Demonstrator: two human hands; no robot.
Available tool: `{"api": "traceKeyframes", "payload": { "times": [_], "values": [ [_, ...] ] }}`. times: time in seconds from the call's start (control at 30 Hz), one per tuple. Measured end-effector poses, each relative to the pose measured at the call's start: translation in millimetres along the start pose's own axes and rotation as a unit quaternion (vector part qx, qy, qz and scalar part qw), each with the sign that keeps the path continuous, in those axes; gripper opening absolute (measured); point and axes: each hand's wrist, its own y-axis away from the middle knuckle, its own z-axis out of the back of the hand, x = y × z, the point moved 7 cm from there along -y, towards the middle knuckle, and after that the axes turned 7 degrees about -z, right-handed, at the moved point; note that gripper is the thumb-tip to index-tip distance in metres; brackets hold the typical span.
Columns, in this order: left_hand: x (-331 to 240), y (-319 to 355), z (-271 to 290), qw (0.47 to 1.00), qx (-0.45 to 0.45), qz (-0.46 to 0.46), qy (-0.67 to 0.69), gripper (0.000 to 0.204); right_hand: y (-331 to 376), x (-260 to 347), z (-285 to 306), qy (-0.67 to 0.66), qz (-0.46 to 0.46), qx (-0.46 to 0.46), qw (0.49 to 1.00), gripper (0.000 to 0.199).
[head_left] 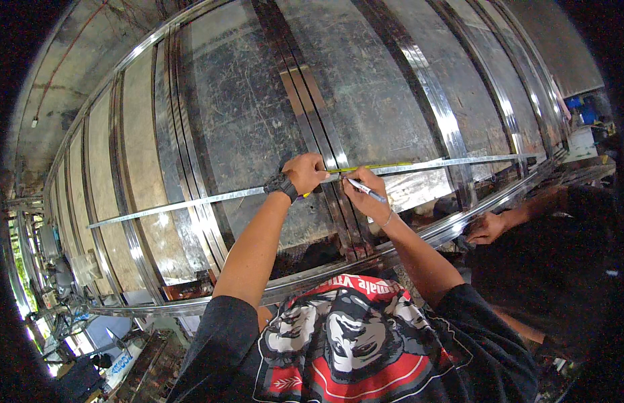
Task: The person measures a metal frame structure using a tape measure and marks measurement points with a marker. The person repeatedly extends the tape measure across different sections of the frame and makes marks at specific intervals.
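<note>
A long flat metal strip [238, 194] lies crosswise over several metal bars of a large frame. My left hand [305, 173] is closed at the strip around a tape measure, mostly hidden, with a bit of its yellow case [304, 195] showing below the palm. Its yellow blade [382, 166] runs rightward along the strip. Just right of it, my right hand [367, 201] grips a white marker pen [369, 191] with a dark end, its other end pointing at the strip near a pair of upright bars [308, 107].
Dark, scratched sheets [244, 87] lie under the bars, with paler boards [140, 134] to the left. A shiny rail [433, 234] borders the near side. At the right, another person's hand [485, 228] is by that rail. Tools and clutter [63, 282] stand lower left.
</note>
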Motion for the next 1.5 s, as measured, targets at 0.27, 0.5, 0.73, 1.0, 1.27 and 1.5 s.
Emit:
{"api": "traceKeyframes", "payload": {
  "times": [0.27, 0.5, 0.73, 1.0, 1.27, 1.5],
  "values": [
    [-1, 1, 2, 1.0, -0.004, 0.004, 0.014, 0.028, 0, 1, 1, 0.007, -0.029, 0.011, 0.999, 0.014],
    [0, 0, 2, 1.0, 0.0, 0.001, -0.006, 0.028, 3, 0, 3, -0.004, -0.041, 0.0, 0.999, 0.013],
    [3, 1, 1, 1.0, -0.004, 0.018, -0.013, 0.028, 74, 17, 4, 0.074, 0.071, 0.002, 0.995, 0.019],
    [5, -1, -1, 1.0, 0.01, 0.014, -0.001, 0.027, 75, 6, 14, 0.029, -0.005, -0.011, 0.999, 0.015],
    [-5, 1, 5, 1.0, -0.006, 0.01, 0.003, 0.025, 19, 8, 10, -0.016, -0.027, -0.046, 0.998, 0.014],
    [-1, 1, 4, 1.0, -0.003, 0.026, 0.013, 0.026, 10, 0, 3, -0.011, 0.003, -0.034, 0.999, 0.014]
  ]
}}
